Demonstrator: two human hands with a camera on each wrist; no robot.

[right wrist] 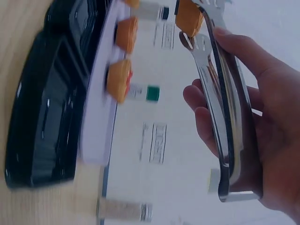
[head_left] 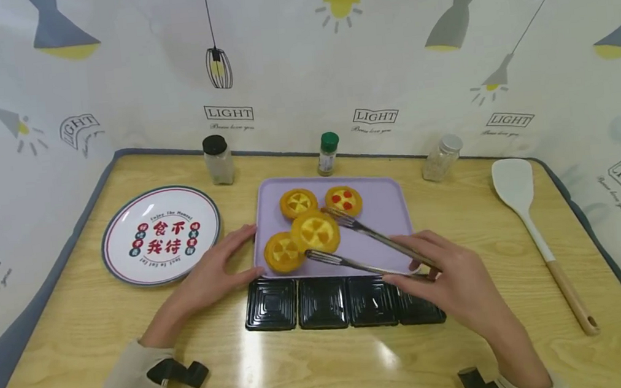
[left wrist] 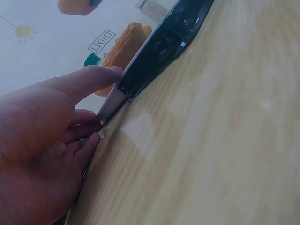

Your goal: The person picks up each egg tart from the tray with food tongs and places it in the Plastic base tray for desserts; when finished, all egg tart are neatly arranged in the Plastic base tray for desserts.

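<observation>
A lilac tray (head_left: 378, 237) bears egg tarts: a plain tart (head_left: 298, 202) at the back, a tart with red dots (head_left: 343, 200) beside it, and another tart (head_left: 282, 252) front left. My left hand (head_left: 209, 278) holds the tray's left edge near the front corner, thumb against the rim (left wrist: 108, 105). My right hand (head_left: 453, 274) grips metal tongs (head_left: 389, 242). Between the tongs' ends a tart (head_left: 316, 233) hangs raised above the tray, clear of the others in the right wrist view. Black square dishes (head_left: 322, 304) stand in a row along the tray's front edge.
A white plate (head_left: 121, 247) with red lettering lies to the left. Behind the tray stand a black-capped jar (head_left: 220, 165), a green-capped bottle (head_left: 327, 155) and a silver-capped jar (head_left: 443, 159). A white spatula (head_left: 515, 185) with a wooden handle lies at right. A printed cloth (head_left: 286, 48) hangs behind.
</observation>
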